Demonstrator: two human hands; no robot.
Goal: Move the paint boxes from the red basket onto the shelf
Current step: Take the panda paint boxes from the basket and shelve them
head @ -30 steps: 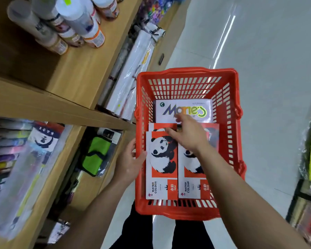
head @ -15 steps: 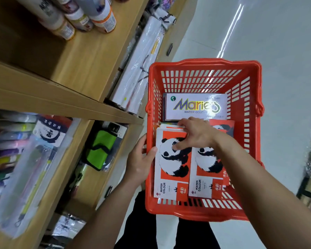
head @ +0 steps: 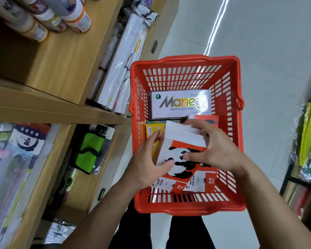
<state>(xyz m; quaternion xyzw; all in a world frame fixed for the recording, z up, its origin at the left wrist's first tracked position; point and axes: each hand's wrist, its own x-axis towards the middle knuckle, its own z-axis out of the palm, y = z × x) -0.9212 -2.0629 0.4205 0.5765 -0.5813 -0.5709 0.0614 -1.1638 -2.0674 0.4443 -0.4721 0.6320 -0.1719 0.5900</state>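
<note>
Left hand (head: 147, 166) and right hand (head: 214, 150) clasp a panda paint box (head: 180, 150) by its two sides, far end tilted up, inside the red basket (head: 187, 207). Beyond lies the Marie's box (head: 180, 105); wooden shelf (head: 61, 60) at left.

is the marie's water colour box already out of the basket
No, the Marie's box lies flat inside the red basket, at its far end beyond both hands.
</note>
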